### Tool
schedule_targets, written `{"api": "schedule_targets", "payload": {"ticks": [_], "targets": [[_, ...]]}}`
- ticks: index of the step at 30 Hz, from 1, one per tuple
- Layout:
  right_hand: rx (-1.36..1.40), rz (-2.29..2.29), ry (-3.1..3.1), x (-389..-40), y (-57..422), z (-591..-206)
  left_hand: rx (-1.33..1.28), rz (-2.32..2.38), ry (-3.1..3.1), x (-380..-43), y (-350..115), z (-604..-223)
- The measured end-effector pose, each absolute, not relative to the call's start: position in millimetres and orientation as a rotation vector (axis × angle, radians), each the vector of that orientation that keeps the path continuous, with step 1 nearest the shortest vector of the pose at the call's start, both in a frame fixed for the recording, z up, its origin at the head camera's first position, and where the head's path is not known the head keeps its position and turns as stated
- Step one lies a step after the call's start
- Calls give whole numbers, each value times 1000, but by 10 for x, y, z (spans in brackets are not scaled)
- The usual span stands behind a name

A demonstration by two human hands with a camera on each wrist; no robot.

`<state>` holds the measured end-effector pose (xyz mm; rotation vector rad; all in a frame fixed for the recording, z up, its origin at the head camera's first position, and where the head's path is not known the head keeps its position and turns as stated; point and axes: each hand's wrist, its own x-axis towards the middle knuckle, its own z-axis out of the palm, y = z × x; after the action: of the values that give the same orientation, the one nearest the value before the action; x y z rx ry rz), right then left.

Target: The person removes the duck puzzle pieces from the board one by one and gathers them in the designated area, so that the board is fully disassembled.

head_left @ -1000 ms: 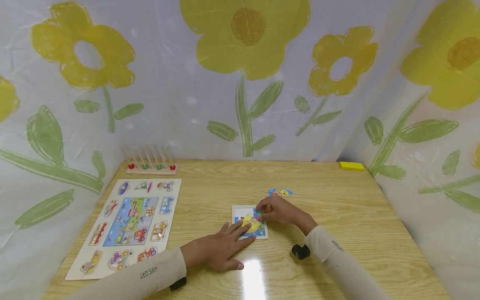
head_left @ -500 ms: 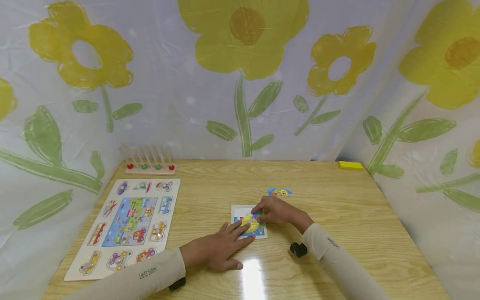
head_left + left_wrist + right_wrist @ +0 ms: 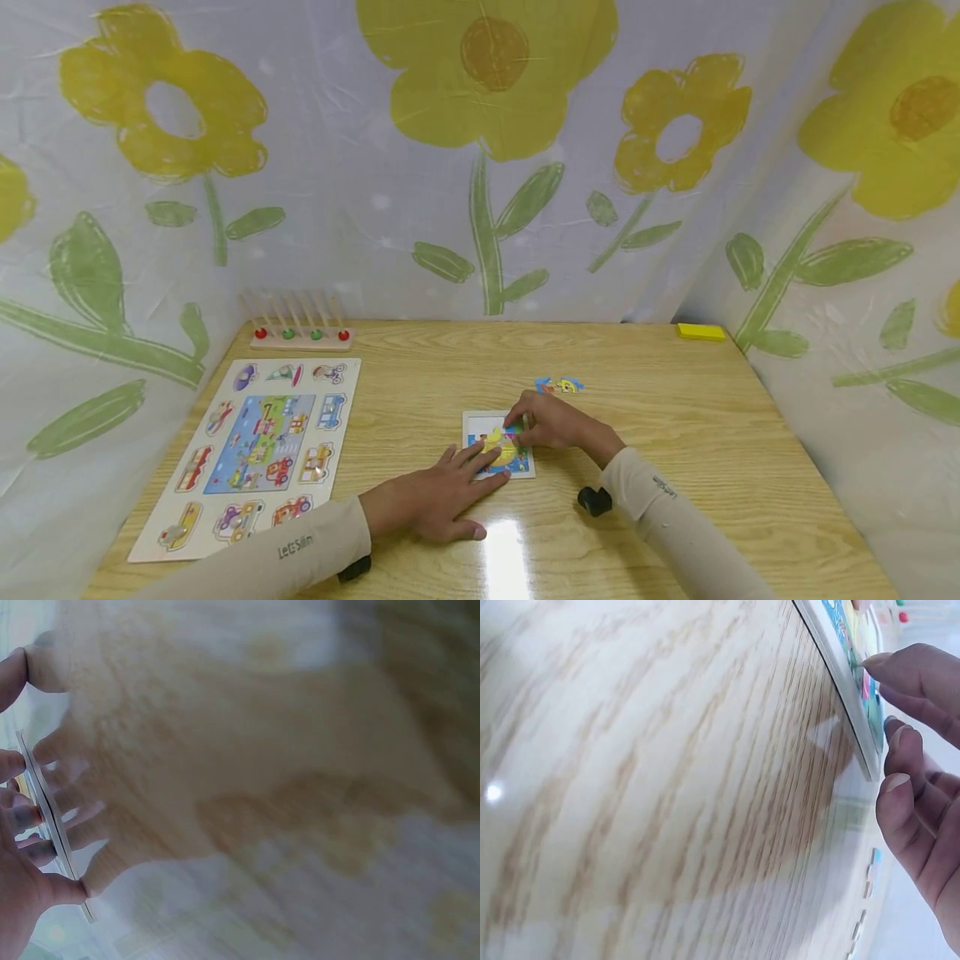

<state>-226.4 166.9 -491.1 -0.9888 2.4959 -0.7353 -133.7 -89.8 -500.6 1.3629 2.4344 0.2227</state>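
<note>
A small picture puzzle in a white tray (image 3: pixel 483 422) lies mid-table, its lower part filled with yellow and blue pieces and its upper left showing bare white. My left hand (image 3: pixel 442 498) rests flat, fingers spread, over the tray's lower left. In the left wrist view, the thin tray edge (image 3: pixel 51 814) passes under those fingers. Over the tray's upper right, my right hand (image 3: pixel 558 419) pinches a puzzle piece (image 3: pixel 865 684) between thumb and index finger; most of the piece is hidden. Just behind that hand lie a few loose puzzle pieces (image 3: pixel 559 385), blue and yellow.
A large vehicle peg puzzle board (image 3: pixel 259 442) covers the table's left side. Behind it stands a wooden rack (image 3: pixel 303 341) of upright pegs with red and green beads. At the back right corner sits a yellow block (image 3: pixel 701 332). Flower-print curtains enclose the table.
The right hand has shifted slightly left over the tray, its fingertips moving with the piece, then nearly held still. The left hand stays in place on the puzzle.
</note>
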Motion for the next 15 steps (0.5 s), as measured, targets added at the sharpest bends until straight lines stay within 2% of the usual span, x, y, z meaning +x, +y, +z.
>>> {"api": "schedule_targets", "payload": {"ticks": [15], "targets": [[-904,-765,2495,-2234,1648,-4896,1376,241,2441,-1336,-904,-5027]]}}
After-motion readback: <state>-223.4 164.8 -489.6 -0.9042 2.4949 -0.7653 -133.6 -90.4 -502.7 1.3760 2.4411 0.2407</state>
